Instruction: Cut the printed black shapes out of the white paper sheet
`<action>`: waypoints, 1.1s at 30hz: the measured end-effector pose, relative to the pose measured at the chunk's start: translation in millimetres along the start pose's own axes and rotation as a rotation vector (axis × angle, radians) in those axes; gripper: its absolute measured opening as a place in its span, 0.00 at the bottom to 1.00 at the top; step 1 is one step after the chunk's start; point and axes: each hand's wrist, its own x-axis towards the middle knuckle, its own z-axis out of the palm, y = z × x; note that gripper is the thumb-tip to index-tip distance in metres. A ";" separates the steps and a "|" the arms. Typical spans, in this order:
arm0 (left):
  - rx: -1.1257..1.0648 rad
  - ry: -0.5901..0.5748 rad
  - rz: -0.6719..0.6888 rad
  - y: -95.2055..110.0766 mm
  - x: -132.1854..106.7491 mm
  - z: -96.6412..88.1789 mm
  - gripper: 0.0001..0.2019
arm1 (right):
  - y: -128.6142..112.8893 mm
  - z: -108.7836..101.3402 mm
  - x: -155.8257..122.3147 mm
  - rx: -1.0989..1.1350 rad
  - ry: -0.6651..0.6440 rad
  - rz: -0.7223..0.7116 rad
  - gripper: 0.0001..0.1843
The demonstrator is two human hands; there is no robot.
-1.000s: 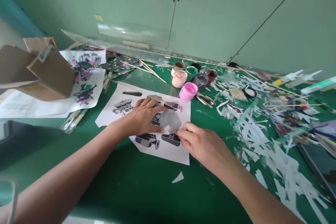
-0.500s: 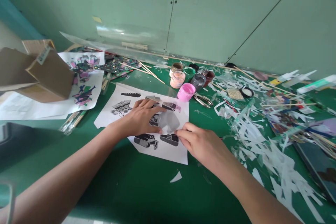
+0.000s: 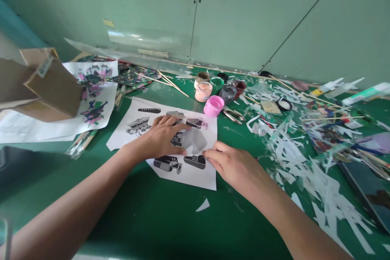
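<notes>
A white sheet (image 3: 202, 178) printed with black-and-white figures lies on the green table. My left hand (image 3: 163, 136) rests flat on it, fingers spread, pressing the paper. Between its thumb and index finger and my other hand lies a grey translucent piece (image 3: 195, 141) over the print. My right hand (image 3: 230, 160) is closed in a pinch at the sheet's right part, beside a printed dark shape (image 3: 195, 162). It holds a thin pen-like tool, mostly hidden by the fingers; a dark thin end (image 3: 256, 158) shows past the hand.
Behind the sheet stand several paint jars, one pink (image 3: 213, 106), beside metal snips (image 3: 233, 114). White paper scraps (image 3: 326, 191) and brushes cover the right side. A cardboard box (image 3: 53, 89) and coloured prints (image 3: 103, 120) are at left. A small white scrap (image 3: 202, 204) lies in front.
The view has shifted slightly, so everything sits a little further left. Both hands keep nearly the same places on the sheet.
</notes>
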 end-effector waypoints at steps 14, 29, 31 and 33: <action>0.020 -0.030 -0.022 4.0 0.8 -3.9 0.33 | 1.6 -6.7 -0.1 0.040 -0.063 0.073 0.16; -0.010 -0.039 -0.032 3.6 1.7 -4.4 0.33 | 7.0 -8.4 -4.5 0.053 -0.064 0.102 0.16; -0.004 -0.034 -0.029 2.7 1.9 -3.3 0.33 | 7.5 -9.5 -5.0 0.057 -0.076 0.114 0.16; 0.005 -0.021 -0.023 1.7 2.0 -2.0 0.33 | 7.5 -10.8 -5.1 0.059 -0.085 0.124 0.15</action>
